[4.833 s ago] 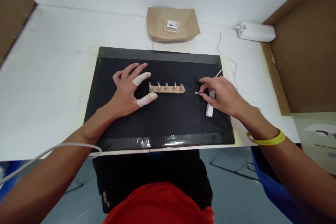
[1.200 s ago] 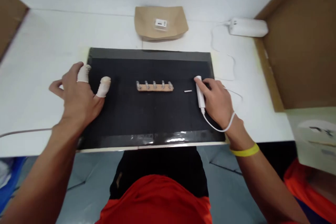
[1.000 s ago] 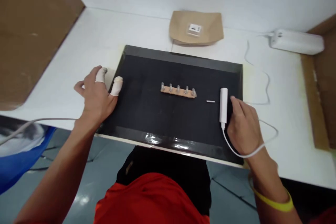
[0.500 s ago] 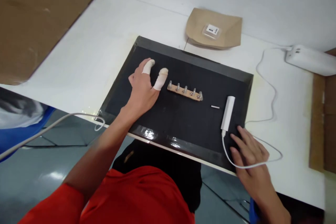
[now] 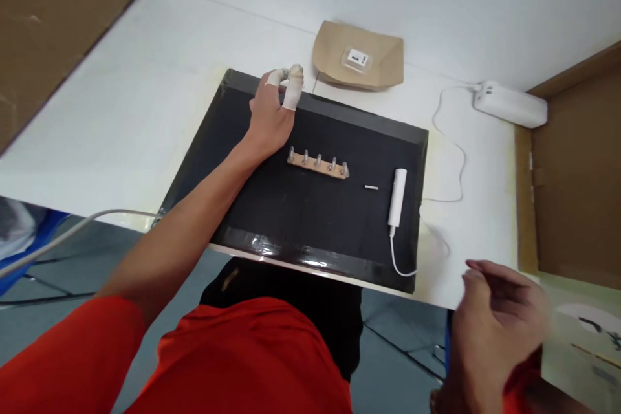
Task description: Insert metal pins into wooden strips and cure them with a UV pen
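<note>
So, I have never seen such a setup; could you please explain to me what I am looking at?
There is no machine here, only a person's bare hands. The pictures come from one camera worn on the head, looking forward and down. On the table lies a black mat. On it are a tan strip with clear pegs, a small pale stick and a white bar with a cable. Beyond the mat, a brown tray holds a clear box. The left hand, with white covers on two fingers, is near the mat's far edge. The right hand is blurred, off the mat. I cannot make out anything held.
</note>
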The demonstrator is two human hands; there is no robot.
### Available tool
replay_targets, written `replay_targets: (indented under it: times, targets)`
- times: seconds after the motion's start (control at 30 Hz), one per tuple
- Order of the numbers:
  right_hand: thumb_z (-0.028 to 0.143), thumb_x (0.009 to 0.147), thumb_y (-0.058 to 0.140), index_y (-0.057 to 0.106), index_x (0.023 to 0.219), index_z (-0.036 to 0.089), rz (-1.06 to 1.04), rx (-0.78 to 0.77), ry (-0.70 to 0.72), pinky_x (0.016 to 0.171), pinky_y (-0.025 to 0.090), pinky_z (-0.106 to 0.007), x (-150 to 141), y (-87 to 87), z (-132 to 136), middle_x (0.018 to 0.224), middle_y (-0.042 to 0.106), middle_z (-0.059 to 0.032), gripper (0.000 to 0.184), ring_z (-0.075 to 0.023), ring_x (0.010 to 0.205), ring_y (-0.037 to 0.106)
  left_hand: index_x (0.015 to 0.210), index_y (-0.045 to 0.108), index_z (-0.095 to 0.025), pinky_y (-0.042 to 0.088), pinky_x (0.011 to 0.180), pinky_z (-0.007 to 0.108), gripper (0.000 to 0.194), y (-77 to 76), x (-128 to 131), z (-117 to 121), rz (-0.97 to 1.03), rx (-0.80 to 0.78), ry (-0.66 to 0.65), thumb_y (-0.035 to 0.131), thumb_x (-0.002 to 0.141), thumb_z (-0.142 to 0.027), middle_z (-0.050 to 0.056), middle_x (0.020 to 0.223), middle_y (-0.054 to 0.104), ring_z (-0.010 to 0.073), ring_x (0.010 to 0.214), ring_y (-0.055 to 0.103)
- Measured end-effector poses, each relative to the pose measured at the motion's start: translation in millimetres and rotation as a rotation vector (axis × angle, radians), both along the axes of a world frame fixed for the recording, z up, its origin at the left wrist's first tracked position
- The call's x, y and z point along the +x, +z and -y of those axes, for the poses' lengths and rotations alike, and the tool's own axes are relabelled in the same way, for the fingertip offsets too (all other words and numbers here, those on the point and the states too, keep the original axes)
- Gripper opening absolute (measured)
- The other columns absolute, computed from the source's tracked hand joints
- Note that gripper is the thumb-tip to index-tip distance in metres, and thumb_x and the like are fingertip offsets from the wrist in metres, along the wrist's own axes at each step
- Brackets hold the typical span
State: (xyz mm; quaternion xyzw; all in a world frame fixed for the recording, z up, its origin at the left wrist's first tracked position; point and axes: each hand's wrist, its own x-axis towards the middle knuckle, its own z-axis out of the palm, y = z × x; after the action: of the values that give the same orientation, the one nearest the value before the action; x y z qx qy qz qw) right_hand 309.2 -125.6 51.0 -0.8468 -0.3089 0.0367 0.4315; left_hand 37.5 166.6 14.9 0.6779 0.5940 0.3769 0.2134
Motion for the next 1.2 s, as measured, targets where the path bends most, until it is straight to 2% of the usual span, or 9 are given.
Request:
replay_targets:
  times: [0.13,0.27,0.43,0.57,0.7,0.83,0.93,1.07,1.2]
  targets:
    - [0.043,0.088,0.066,0.065,0.120,0.017,0.226,-0.162,0.292,0.088,0.050,-0.051,-37,-8.3,-38,0.115,0.066,-0.0180,0.041,-0.0324,0.098,0.062,0.116,0.065,-0.026,0.041,0.113,0.049,0.056,0.2,-9,14,0.022,0.014,0.040,0.027,0.108,-0.066,0.011,0.137,0.066,0.0286,0.122,0.063]
    - [0.043,0.092,0.064,0.062,0.131,0.013,0.337,-0.247,0.343,0.104,0.040,-0.067,-53,-26.5,-67,0.125,0.064,-0.0255,0.049,-0.0433,0.119,0.055,0.131,0.062,-0.024,0.037,0.117,0.048,0.060,0.7,-39,22,-0.069,0.066,0.030,0.031,0.106,-0.068,0.013,0.144,0.063,0.0292,0.134,0.058]
    - [0.044,0.094,0.061,0.063,0.124,0.018,0.299,-0.149,0.490,0.106,0.039,-0.062,-71,-34.3,-81,0.120,0.065,-0.0190,0.040,-0.0361,0.110,0.057,0.139,0.058,-0.020,0.027,0.125,0.049,0.084,13.7,-91,14,-0.262,0.067,-0.082,0.027,0.097,-0.086,0.008,0.155,0.057,0.0249,0.147,0.047]
    - [0.047,0.090,0.065,0.063,0.122,0.022,0.258,-0.148,0.605,0.104,0.041,-0.057,-80,-38.2,-99,0.123,0.065,-0.0146,0.041,-0.0315,0.106,0.058,0.140,0.058,-0.021,0.027,0.124,0.047,0.080,24.1,-105,13,-0.271,0.074,-0.172,0.026,0.100,-0.081,0.007,0.155,0.057,0.0239,0.145,0.049]
    - [0.050,0.087,0.069,0.066,0.121,0.022,0.227,-0.191,0.650,0.102,0.041,-0.057,-74,-43.4,-117,0.122,0.067,-0.0140,0.045,-0.0304,0.103,0.059,0.130,0.068,-0.023,0.031,0.122,0.050,0.065,15.6,-88,31,-0.196,0.020,-0.436,0.033,0.104,-0.071,0.011,0.147,0.065,0.0287,0.141,0.056]
    - [0.051,0.087,0.068,0.066,0.121,0.022,0.194,-0.217,0.645,0.101,0.042,-0.056,-66,-41.3,-116,0.117,0.069,-0.0122,0.044,-0.0287,0.098,0.061,0.127,0.071,-0.025,0.022,0.124,0.055,0.064,2.5,-74,47,-0.245,-0.010,-0.695,0.070,0.086,-0.075,0.012,0.151,0.063,0.0362,0.147,0.047]
    - [0.051,0.088,0.066,0.065,0.120,0.023,0.175,-0.201,0.608,0.099,0.045,-0.055,-61,-32.9,-103,0.116,0.069,-0.0114,0.043,-0.0279,0.098,0.062,0.124,0.072,-0.026,0.019,0.124,0.054,0.068,-0.3,-73,47,-0.258,0.009,-0.744,0.086,0.074,-0.070,0.011,0.152,0.063,0.0375,0.149,0.045]
    - [0.054,0.087,0.066,0.066,0.119,0.023,0.176,-0.223,0.520,0.100,0.046,-0.057,-48,-22.0,-85,0.115,0.070,-0.0117,0.044,-0.0295,0.098,0.063,0.117,0.076,-0.028,0.021,0.122,0.052,0.050,0.7,-73,39,-0.263,-0.022,-0.756,0.089,0.079,-0.057,0.009,0.148,0.066,0.0345,0.147,0.048]
    - [0.061,0.085,0.063,0.067,0.117,0.022,0.259,-0.315,0.415,0.102,0.043,-0.061,-30,-23.3,-81,0.116,0.071,-0.0145,0.051,-0.0330,0.099,0.062,0.106,0.079,-0.027,0.024,0.118,0.052,0.027,-1.7,-71,31,-0.237,-0.035,-0.776,0.086,0.086,-0.043,0.005,0.143,0.071,0.0318,0.144,0.052]
